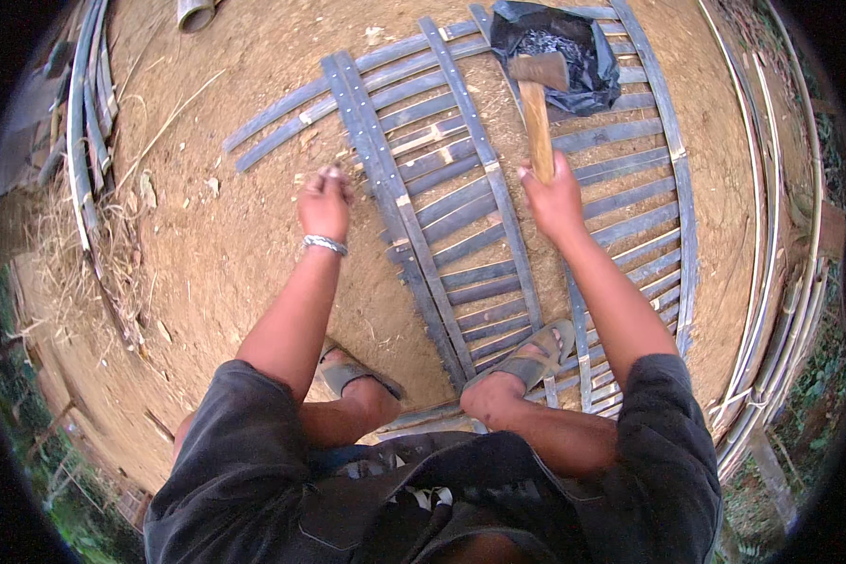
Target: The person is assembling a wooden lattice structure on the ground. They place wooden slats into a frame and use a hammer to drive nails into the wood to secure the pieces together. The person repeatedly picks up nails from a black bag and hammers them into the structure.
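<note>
My right hand (554,201) grips the wooden handle of a hatchet (537,120), its metal head pointing away from me in front of a black plastic bag (508,30). Inside the open bag lie small, shiny grey pieces (547,42) that look like nails. My left hand (325,209) is raised over the dirt, left of a slatted panel (410,211). Its fingers are pinched together and slightly blurred; whatever they hold is too small to make out. Dark flat slats and long crosspieces, with rows of pale nail heads, make up the panel on the ground.
My sandalled right foot (526,362) rests on the panel, the left foot (357,376) on the dirt. Long poles (86,113) lie at the left; more poles (788,320) line the right edge. Dry straw (94,254) is scattered at left, and a cut bamboo tube (195,14) lies at the far edge.
</note>
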Demonstrator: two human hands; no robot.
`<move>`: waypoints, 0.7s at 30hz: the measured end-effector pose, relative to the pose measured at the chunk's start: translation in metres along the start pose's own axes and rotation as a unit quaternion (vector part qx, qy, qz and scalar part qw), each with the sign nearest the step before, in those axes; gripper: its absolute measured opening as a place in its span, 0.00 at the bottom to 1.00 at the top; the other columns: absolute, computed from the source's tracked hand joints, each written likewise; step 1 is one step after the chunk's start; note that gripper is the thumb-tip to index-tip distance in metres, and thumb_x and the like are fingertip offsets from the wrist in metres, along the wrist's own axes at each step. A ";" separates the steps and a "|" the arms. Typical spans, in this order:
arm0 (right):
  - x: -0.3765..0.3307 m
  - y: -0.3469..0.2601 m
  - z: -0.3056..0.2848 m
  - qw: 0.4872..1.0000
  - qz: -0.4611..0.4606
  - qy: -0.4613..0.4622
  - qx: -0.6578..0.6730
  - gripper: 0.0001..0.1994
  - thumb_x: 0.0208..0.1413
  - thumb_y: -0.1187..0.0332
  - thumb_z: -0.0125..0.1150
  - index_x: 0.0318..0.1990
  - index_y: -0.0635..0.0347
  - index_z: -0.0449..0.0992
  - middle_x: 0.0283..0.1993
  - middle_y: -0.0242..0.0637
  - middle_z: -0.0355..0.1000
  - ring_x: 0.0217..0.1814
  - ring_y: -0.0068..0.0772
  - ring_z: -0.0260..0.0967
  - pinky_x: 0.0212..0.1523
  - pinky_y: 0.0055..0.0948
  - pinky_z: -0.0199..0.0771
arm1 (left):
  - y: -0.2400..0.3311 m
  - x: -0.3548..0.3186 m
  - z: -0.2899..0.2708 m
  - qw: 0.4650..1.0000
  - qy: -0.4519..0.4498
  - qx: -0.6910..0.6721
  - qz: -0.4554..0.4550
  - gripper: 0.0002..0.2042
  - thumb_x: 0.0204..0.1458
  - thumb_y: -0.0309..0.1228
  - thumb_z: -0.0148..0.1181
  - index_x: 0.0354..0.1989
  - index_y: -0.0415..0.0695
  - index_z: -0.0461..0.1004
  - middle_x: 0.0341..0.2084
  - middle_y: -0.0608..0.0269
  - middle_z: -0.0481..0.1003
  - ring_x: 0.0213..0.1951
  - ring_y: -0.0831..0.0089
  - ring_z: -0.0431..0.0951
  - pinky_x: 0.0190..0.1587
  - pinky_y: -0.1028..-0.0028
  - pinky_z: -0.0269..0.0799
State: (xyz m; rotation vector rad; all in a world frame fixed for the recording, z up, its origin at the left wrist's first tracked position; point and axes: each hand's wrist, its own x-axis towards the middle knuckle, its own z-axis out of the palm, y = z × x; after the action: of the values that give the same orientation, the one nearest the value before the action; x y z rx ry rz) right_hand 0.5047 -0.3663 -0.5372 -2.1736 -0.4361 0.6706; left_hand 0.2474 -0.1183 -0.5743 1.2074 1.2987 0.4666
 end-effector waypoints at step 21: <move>0.012 -0.006 0.043 0.991 0.086 -0.055 0.089 0.18 0.60 0.70 0.67 0.55 0.62 0.71 0.38 0.39 0.77 0.26 0.28 0.74 0.26 0.30 0.78 | -0.057 -0.091 0.027 0.992 -0.070 0.087 -0.051 0.29 0.65 0.28 0.55 0.74 0.36 0.59 0.27 0.61 0.81 0.25 0.75 0.80 0.32 0.72 0.76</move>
State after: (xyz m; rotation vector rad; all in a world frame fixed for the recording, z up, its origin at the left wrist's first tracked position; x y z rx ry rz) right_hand 0.4877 -0.3305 -0.5592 -2.0257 -0.2368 0.8940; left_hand 0.2264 -0.2264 -0.5857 1.2884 1.2934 0.1946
